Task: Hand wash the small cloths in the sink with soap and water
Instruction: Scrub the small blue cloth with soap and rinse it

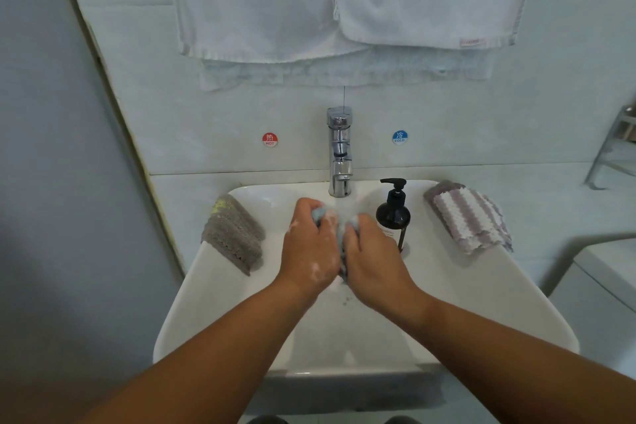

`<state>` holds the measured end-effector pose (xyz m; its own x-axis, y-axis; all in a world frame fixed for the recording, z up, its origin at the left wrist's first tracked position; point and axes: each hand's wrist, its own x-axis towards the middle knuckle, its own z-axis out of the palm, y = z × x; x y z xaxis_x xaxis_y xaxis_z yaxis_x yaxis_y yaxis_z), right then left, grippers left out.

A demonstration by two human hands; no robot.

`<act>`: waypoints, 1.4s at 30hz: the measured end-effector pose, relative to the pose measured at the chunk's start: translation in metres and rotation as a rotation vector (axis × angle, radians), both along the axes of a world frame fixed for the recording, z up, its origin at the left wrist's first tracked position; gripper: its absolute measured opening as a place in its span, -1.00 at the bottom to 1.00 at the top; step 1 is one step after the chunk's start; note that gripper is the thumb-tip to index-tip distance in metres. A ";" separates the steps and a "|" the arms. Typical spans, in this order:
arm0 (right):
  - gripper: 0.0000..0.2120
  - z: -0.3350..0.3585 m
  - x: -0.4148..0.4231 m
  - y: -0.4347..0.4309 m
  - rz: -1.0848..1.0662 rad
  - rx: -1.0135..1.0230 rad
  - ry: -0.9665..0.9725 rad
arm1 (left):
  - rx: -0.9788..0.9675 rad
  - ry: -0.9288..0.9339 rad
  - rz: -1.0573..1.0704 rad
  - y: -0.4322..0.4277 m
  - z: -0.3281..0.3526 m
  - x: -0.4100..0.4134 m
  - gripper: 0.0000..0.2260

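A small light blue cloth [339, 234] is bunched between my two hands over the white sink [481, 286]. My left hand [309, 244] grips its left part, with soap foam on the knuckles and wrist. My right hand [371, 258] grips its right part, fingers curled round the fabric. Most of the cloth is hidden by my hands. A grey cloth [234, 234] lies on the sink's left rim. A purple and white striped cloth [468, 217] lies on the right rim. A dark pump soap bottle [394, 213] stands just right of my right hand.
A chrome faucet [340, 151] stands at the back of the sink, with hot and cold stickers on the wall either side. White towels [344, 3] hang above. A metal rack [616, 148] sits at the far right, a white fixture below it.
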<state>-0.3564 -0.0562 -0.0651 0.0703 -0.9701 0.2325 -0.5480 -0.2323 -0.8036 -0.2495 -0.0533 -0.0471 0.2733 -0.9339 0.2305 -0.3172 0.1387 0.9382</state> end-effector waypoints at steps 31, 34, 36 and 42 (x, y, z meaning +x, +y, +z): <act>-0.80 0.012 0.000 0.011 0.107 -0.091 -0.051 | 0.166 -0.093 -0.061 0.002 -0.013 0.004 -0.92; -0.80 0.018 -0.005 -0.006 -0.009 -0.134 -0.039 | 0.202 -0.090 -0.166 0.004 -0.015 0.002 -0.92; -0.80 0.014 -0.007 -0.014 -0.056 -0.009 -0.016 | 0.114 -0.068 -0.123 0.003 -0.006 0.001 -0.90; -0.83 0.011 0.005 0.011 0.070 -0.047 -0.007 | 0.057 -0.087 0.010 -0.005 -0.007 0.009 -0.90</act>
